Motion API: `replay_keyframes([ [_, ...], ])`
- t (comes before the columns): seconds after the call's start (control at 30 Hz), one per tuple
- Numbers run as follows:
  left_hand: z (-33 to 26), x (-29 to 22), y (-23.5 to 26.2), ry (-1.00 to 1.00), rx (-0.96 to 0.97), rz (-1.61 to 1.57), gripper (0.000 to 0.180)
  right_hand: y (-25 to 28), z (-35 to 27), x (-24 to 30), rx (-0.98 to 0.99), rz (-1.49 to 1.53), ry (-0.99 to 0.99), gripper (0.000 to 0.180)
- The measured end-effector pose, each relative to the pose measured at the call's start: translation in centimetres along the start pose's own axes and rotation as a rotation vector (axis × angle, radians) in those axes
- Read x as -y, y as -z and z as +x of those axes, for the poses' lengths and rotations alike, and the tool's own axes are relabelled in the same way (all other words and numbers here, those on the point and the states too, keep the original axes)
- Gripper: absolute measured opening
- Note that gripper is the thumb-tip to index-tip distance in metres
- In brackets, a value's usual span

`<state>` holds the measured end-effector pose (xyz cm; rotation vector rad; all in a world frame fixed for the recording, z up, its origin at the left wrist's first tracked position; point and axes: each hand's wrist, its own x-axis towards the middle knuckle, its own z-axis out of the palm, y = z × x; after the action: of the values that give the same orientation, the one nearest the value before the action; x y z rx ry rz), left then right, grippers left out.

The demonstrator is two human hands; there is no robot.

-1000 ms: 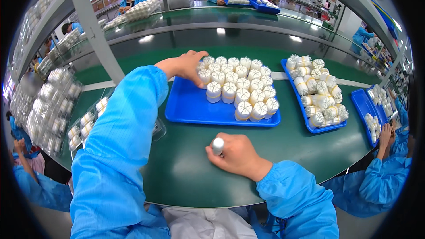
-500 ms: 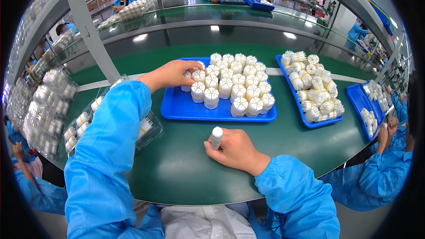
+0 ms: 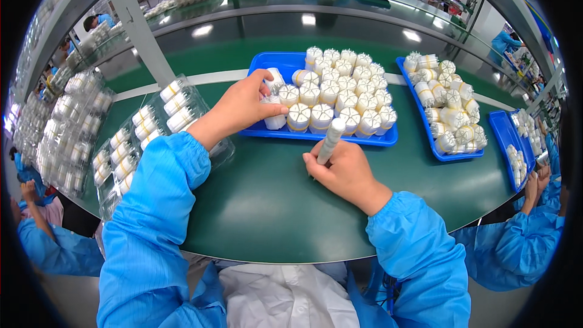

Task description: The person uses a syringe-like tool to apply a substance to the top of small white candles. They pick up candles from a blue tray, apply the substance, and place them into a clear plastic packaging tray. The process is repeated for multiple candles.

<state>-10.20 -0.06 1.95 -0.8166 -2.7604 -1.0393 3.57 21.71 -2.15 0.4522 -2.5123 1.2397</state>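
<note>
My left hand [image 3: 246, 104] reaches over the left end of a blue tray [image 3: 261, 61], thumb and fingers curled around a white bundle [image 3: 275, 80] there. Its fingers partly hide that bundle. Many short white cylindrical bundles with thin yellow bands stand close together in the tray, their spoked round ends up; one bundle [image 3: 303, 77] near the back left lies tilted. In front of the tray, my right hand [image 3: 347, 173] is closed around a thick, white, pen-like rod [image 3: 331, 140]. It leans, its rounded top rising toward the tray's front edge.
Left of my arm lies a clear plastic blister tray [image 3: 136, 140] with banded bundles, beside stacked filled ones [image 3: 70, 130]. To the right, a second blue tray [image 3: 419, 118] holds jumbled bundles. Farther right, a co-worker's hands [image 3: 534, 185] are beside another blue tray [image 3: 509, 130]. A grey post [image 3: 136, 24] rises behind.
The view has shifted, so the table things sit differently in it. My right hand has come closer to the tray, and the rod's top now leans right. My left hand remains at the tray's left end.
</note>
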Motion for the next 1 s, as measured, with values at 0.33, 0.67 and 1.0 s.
replay_keyframes([
  [0.33, -9.9, -4.2, 0.9, -0.487, -0.091, 0.122, 0.052, -0.7, -0.3, -0.6, 0.013, -0.04, -0.06, 0.024],
  [0.67, -12.1, -2.4, -2.8, -0.291, 0.012, -0.252, 0.055, 0.5, 1.4, 2.8, -0.07, 0.431, -0.228, 0.022],
  [1.0, -12.3, -1.9, -3.5, -0.309, -0.024, -0.271, 0.054, -0.4, 1.5, 4.0, 0.021, 0.3, -0.18, 0.018],
])
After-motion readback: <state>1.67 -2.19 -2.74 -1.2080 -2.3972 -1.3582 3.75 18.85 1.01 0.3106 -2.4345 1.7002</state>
